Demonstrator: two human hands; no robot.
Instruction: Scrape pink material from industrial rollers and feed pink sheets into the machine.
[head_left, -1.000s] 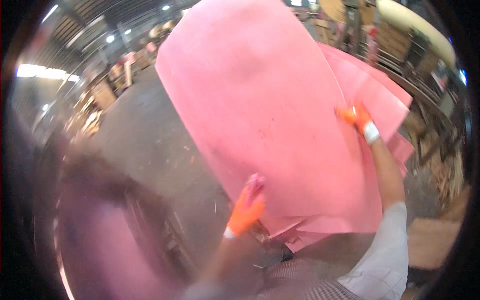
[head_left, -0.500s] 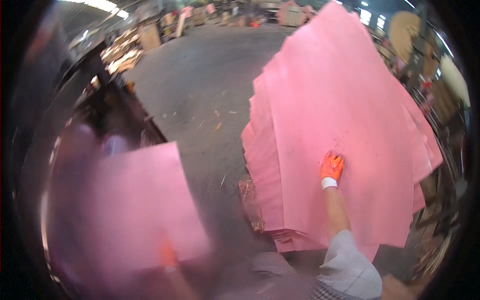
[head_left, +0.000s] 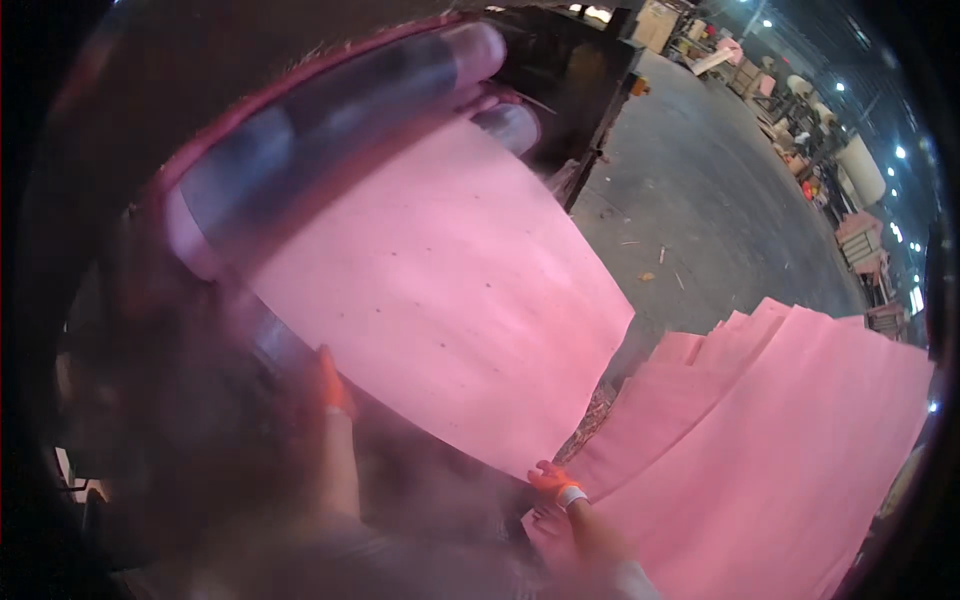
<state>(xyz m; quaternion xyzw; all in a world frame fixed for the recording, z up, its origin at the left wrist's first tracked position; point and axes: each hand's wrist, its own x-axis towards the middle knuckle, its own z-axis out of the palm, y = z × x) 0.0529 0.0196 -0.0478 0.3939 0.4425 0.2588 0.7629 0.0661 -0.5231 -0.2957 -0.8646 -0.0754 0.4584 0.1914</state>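
A pink sheet (head_left: 470,290), thin and marked with a few dark specks, stretches from a large roller (head_left: 340,120) down toward me. My right hand (head_left: 550,482), in an orange glove, is closed on the sheet's near corner. Along the sheet's left edge is my left hand (head_left: 336,388), also orange-gloved. It touches or nearly touches that edge, but blur hides how its fingers lie. The sheet's far end runs in at the roller, where the contact is in shadow.
A fanned stack of pink sheets (head_left: 780,450) stands at the right, close to my right forearm. The machine's dark side frame (head_left: 585,90) rises beyond the roller. Small scraps (head_left: 647,276) lie on the grey floor (head_left: 700,200). Stacked goods line the far right.
My view has swung left toward the roller. My right hand has left the top of the stack and now grips the sheet's corner. My left hand is at the sheet's left edge.
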